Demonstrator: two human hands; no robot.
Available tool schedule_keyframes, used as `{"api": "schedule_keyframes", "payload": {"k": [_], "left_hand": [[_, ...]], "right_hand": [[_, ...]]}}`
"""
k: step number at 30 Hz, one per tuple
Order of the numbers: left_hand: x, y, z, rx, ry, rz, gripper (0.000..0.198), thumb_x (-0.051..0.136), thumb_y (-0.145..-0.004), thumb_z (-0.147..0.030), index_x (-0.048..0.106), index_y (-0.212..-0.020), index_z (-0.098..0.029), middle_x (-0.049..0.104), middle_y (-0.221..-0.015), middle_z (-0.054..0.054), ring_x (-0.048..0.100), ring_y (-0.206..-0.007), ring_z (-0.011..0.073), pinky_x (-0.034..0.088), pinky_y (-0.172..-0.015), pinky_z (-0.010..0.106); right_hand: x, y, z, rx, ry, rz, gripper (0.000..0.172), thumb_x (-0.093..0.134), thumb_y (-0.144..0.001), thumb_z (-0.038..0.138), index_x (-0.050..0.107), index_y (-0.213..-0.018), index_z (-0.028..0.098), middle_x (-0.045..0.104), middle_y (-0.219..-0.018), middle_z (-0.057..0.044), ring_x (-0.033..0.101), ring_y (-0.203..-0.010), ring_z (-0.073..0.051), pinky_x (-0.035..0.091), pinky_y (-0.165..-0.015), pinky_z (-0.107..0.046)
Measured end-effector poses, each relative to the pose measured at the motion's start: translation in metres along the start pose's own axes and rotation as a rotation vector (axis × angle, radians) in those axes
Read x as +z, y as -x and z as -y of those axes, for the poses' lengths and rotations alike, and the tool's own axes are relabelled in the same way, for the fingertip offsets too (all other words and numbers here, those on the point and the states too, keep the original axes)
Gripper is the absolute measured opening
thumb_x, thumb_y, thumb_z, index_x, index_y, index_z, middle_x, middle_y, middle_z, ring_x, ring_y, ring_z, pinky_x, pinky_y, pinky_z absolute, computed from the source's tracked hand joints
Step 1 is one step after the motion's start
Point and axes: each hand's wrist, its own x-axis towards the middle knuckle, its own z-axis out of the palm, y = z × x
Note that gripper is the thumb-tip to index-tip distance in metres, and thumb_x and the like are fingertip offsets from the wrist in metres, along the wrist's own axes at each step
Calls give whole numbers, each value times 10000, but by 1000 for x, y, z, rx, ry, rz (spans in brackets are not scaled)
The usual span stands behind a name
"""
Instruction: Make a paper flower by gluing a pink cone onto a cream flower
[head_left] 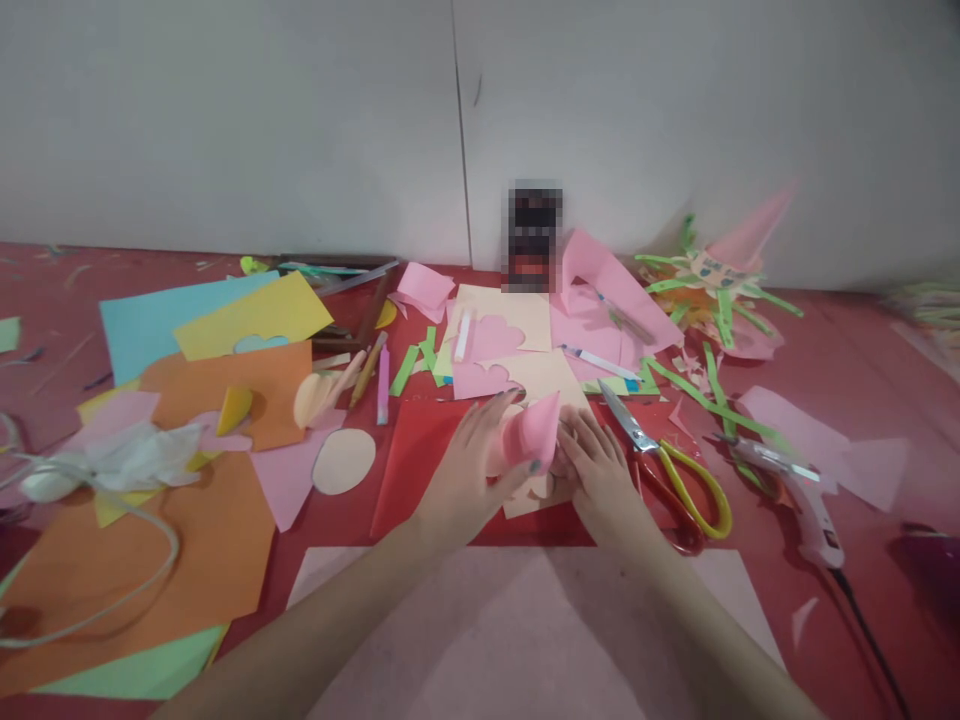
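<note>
A small pink paper cone [538, 428] stands between my hands over cut cream paper [564, 372]. My left hand [466, 465] is closed around the cone's left side, with the thumb in front and the fingers behind. On the other side, my right hand [606, 482] has its fingers bent together against the cone's lower right edge; their tips are partly hidden. Beneath lies a red sheet [411, 460]. Scissors [664, 460] with yellow and red handles rest just right of my right hand.
At right lies a glue gun [806, 490] with a black cord. A finished-looking paper figure [731, 265] with a pink cone hat stands by the wall. Orange sheets [247, 540], a cream oval [343, 461] and a white cable [169, 570] are at left. A pale sheet [480, 640] lies in front.
</note>
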Motion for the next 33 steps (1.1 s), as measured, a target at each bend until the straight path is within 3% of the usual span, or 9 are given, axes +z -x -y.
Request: {"api": "schedule_keyframes", "payload": {"k": [3, 8, 13, 17, 24, 29, 33], "left_hand": [[2, -5, -9, 3, 91, 38, 632, 480, -816, -456, 230, -1365, -266, 360, -1406, 66, 316, -1300, 239, 307, -1055, 420], [0, -16, -22, 21, 113, 10, 664, 544, -776, -441, 256, -1349, -269, 378, -1391, 59, 337, -1284, 239, 366, -1015, 394], [-13, -25, -33, 38, 113, -120, 415, 391, -874, -364, 380, -1273, -251, 463, -1317, 47, 435, -1206, 195, 383, -1000, 366], [-21, -27, -18, -73, 70, -208, 288, 326, -892, -262, 520, -1102, -234, 558, -1177, 24, 505, -1113, 155, 415, -959, 327], [-23, -13, 15, -286, -38, -63, 236, 370, -848, -265, 578, -955, -228, 626, -1007, 25, 590, -905, 185, 484, -758, 332], [-22, -7, 14, -313, -32, 7, 224, 384, -831, -253, 583, -931, -229, 637, -992, 18, 591, -896, 176, 462, -776, 307], [-20, -7, 11, -286, 12, 46, 227, 408, -806, -201, 577, -956, -229, 631, -1000, 24, 590, -903, 173, 462, -754, 287]], "right_hand": [[-1, -1, -1, 17, -106, -31, 738, 331, -668, 2, 329, -1352, 279, 327, -1426, -16, 246, -1333, -200, 279, -1058, -477], [-10, -4, 3, 133, -296, -56, 596, 308, -754, 51, 402, -1306, 255, 378, -1391, -32, 314, -1300, -185, 331, -1038, -449], [-20, -8, 6, 236, -427, -88, 473, 304, -817, 107, 492, -1227, 250, 432, -1343, -53, 395, -1246, -192, 365, -1012, -437], [-21, -11, 4, 236, -502, -192, 330, 359, -869, 242, 556, -1133, 222, 517, -1248, -80, 459, -1178, -192, 406, -974, -393], [-34, -11, 16, 229, -555, -250, 308, 435, -853, 351, 571, -1109, 247, 562, -1171, -69, 506, -1089, -222, 439, -892, -409], [-54, -24, 31, 249, -659, -233, 345, 528, -795, 433, 593, -1070, 237, 570, -1093, -79, 563, -751, -145, 487, -619, -288], [-66, -36, 41, 243, -616, -237, 338, 548, -789, 415, 594, -1082, 252, 570, -846, -20, 480, -584, -92, 444, -559, -242]]}}
